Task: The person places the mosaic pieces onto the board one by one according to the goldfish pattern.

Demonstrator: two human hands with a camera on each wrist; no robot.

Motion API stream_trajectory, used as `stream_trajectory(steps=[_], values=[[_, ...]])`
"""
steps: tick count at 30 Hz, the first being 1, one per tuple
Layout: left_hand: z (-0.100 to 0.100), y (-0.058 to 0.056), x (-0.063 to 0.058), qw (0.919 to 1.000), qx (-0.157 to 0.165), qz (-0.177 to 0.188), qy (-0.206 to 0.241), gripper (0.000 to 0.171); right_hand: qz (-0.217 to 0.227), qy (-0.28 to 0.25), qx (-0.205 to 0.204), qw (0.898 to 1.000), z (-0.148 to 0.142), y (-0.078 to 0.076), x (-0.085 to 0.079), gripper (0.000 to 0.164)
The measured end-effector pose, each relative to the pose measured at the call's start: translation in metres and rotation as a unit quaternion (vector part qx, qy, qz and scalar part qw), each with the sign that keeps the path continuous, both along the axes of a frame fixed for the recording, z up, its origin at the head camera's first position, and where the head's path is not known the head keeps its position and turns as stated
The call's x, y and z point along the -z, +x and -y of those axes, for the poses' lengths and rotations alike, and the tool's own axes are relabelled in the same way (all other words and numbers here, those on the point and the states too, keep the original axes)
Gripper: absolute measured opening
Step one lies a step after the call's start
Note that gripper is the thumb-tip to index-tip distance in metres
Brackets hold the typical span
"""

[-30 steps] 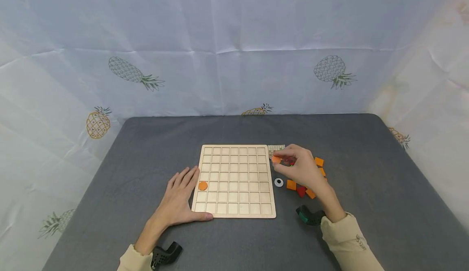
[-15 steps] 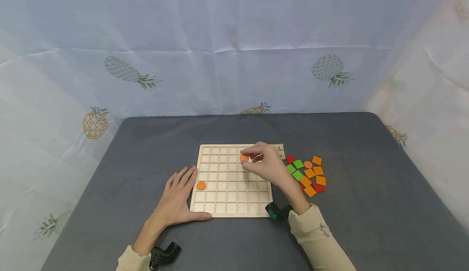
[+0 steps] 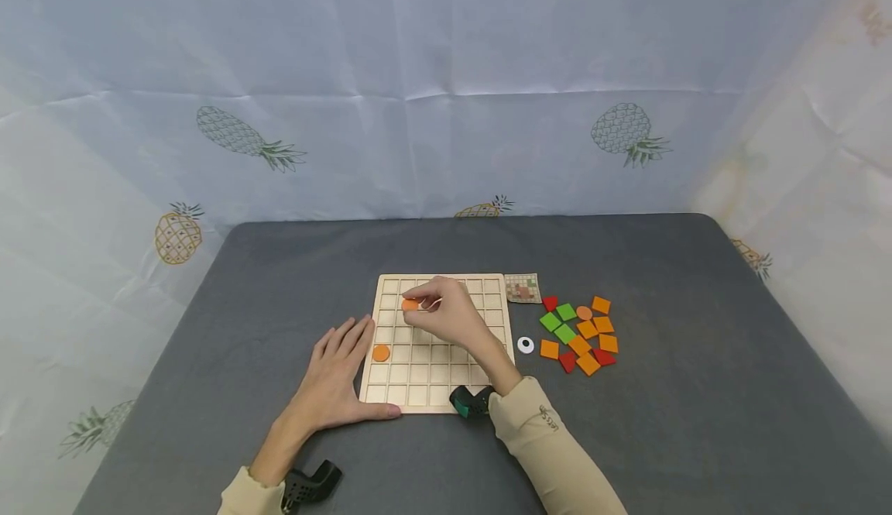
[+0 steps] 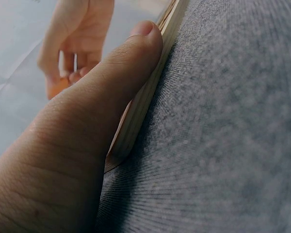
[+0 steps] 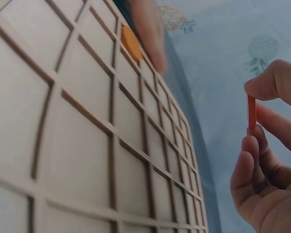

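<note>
A wooden grid board lies on the grey table, its square cells framed by thin raised ridges. One orange disc sits in a cell of its left column. My right hand is above the upper left part of the board and pinches a second orange disc between thumb and fingers; the right wrist view shows this disc edge-on, apart from the ridges. My left hand rests at the board's lower left corner, fingers straight along the left edge and thumb along the front edge.
Right of the board lie several orange squares, green pieces, red pieces and another orange disc. A white ring-like disc with a black centre is by the board's right edge. A small printed pattern card touches the upper right corner.
My right hand has carried the orange disc leftward from beside the board's right edge to over its upper left cells, uncovering the loose pieces. The left hand has stayed in place.
</note>
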State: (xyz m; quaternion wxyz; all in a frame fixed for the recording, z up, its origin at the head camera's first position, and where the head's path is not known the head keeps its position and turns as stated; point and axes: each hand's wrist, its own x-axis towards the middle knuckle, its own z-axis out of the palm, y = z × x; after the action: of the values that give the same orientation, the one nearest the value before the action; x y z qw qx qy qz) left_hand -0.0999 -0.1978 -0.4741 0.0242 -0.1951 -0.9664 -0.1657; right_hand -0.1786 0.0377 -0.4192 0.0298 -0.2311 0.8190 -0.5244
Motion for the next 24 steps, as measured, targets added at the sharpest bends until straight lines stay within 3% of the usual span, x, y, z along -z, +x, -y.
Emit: stream_trajectory(steps=[10, 24], values=[[0.001, 0.001, 0.001, 1.0000, 0.005, -0.004, -0.002, 0.136, 0.042, 0.008, -0.012, 0.999, 0.031, -0.002, 0.018, 0.026], [0.001, -0.001, 0.001, 0.9999, 0.006, -0.009, -0.004, 0.137, 0.005, 0.070, 0.005, 0.998, 0.041, -0.003, 0.020, 0.027]])
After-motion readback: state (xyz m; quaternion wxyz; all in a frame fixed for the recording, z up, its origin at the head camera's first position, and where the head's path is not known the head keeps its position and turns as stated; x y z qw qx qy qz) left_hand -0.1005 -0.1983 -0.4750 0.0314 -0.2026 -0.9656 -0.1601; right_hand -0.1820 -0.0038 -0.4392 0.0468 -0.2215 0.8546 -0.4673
